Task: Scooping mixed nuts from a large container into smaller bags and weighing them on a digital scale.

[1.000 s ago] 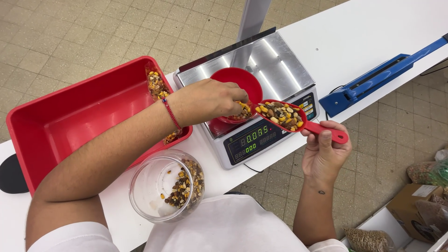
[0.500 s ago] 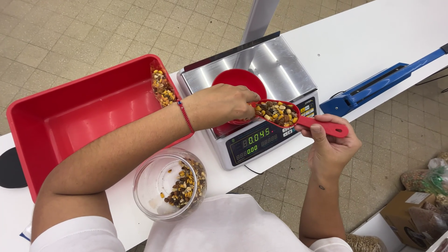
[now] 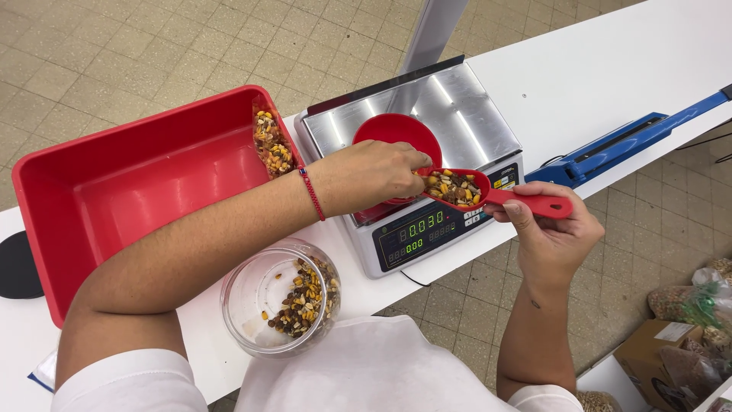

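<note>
- The right hand [image 3: 553,236] grips the handle of a red scoop [image 3: 488,194] full of mixed nuts, over the scale [image 3: 427,168].
- The left hand [image 3: 370,175] pinches nuts at the scoop's bowl, hiding part of the red cup [image 3: 396,133].
- At nine o'clock sits a red tub [image 3: 137,183]; at seven, a clear jar [image 3: 278,294].
- Bags [image 3: 686,305] at four o'clock are cut off.
</note>
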